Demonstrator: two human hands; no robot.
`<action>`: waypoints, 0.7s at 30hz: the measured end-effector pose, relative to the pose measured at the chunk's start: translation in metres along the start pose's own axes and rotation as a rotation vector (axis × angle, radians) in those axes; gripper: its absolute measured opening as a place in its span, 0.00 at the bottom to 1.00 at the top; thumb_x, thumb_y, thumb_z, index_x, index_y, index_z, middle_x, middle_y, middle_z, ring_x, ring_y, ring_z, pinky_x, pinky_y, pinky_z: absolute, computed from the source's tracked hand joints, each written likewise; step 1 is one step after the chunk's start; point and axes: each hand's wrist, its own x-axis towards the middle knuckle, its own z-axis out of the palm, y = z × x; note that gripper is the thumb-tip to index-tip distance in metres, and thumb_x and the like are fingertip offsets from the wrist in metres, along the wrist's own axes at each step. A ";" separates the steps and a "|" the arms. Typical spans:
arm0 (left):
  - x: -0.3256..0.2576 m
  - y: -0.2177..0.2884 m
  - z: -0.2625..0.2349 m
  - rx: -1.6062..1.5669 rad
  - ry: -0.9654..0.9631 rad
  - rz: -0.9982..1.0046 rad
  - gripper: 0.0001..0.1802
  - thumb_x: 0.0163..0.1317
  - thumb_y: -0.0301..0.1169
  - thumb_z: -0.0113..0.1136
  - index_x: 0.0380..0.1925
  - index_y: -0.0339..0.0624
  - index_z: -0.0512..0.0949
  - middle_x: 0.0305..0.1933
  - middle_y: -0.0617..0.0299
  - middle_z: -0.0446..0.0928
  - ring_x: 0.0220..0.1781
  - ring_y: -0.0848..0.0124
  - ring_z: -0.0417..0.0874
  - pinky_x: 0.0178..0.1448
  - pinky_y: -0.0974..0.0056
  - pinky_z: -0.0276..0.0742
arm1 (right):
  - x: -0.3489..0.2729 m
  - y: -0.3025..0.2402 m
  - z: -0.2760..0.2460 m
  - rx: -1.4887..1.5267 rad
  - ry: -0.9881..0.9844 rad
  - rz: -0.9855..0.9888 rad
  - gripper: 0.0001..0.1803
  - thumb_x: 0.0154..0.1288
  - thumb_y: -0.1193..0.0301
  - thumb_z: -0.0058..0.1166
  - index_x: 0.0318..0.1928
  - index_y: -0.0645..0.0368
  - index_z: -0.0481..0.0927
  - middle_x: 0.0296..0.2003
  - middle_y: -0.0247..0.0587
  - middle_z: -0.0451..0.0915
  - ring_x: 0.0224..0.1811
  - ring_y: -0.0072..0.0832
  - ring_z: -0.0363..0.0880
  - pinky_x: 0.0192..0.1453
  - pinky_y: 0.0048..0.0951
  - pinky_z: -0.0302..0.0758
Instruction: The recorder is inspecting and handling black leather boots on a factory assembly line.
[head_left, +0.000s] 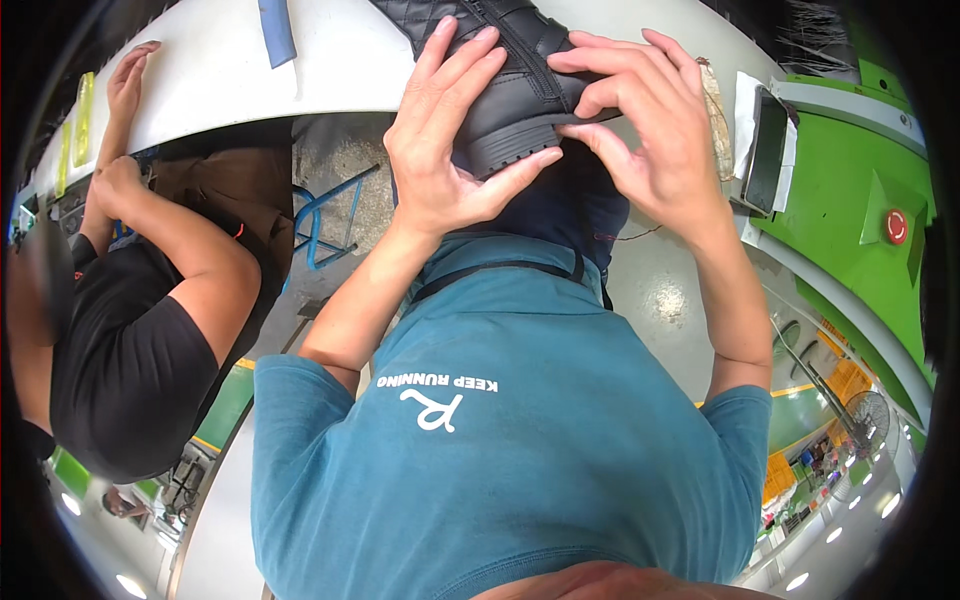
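A black ankle boot (pixel 500 100) with a quilted upper, a zipper and a chunky heel lies over the near edge of the white table, its heel toward me. My left hand (pixel 445 150) grips it from the left, fingers laid along the leather and thumb stretched along the heel's bottom edge. On the other side, my right hand (pixel 655 130) has bent fingers against the boot's rear side, with the thumb tip touching just above the heel. The boot's upper end is cut off by the picture's top edge.
The white table (pixel 350 75) curves across the top, a blue strip (pixel 277 32) on it. A co-worker in a black shirt (pixel 140 370) sits at left, one arm on the table. At right stands a green machine (pixel 840 200) with a red button (pixel 896 227). A blue stool frame (pixel 318 222) stands below.
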 end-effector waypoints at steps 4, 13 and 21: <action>-0.001 -0.001 0.002 -0.021 0.008 -0.025 0.43 0.48 0.38 0.88 0.64 0.33 0.84 0.70 0.43 0.84 0.80 0.41 0.76 0.82 0.43 0.71 | 0.015 -0.003 -0.011 0.066 -0.095 0.174 0.18 0.52 0.73 0.80 0.38 0.56 0.80 0.55 0.38 0.92 0.65 0.37 0.88 0.73 0.45 0.75; 0.005 -0.004 -0.008 -0.009 -0.018 0.009 0.41 0.48 0.44 0.88 0.61 0.38 0.86 0.67 0.50 0.86 0.77 0.45 0.80 0.82 0.42 0.71 | 0.000 0.015 -0.020 0.097 0.087 0.094 0.26 0.48 0.72 0.85 0.50 0.60 0.89 0.55 0.46 0.92 0.64 0.44 0.89 0.68 0.40 0.83; 0.070 0.027 -0.023 0.265 -0.439 0.177 0.44 0.58 0.58 0.80 0.61 0.33 0.80 0.72 0.40 0.75 0.83 0.40 0.67 0.87 0.28 0.49 | -0.022 0.026 -0.018 -0.041 0.091 -0.115 0.19 0.53 0.76 0.82 0.46 0.60 0.90 0.58 0.47 0.91 0.68 0.48 0.87 0.77 0.51 0.79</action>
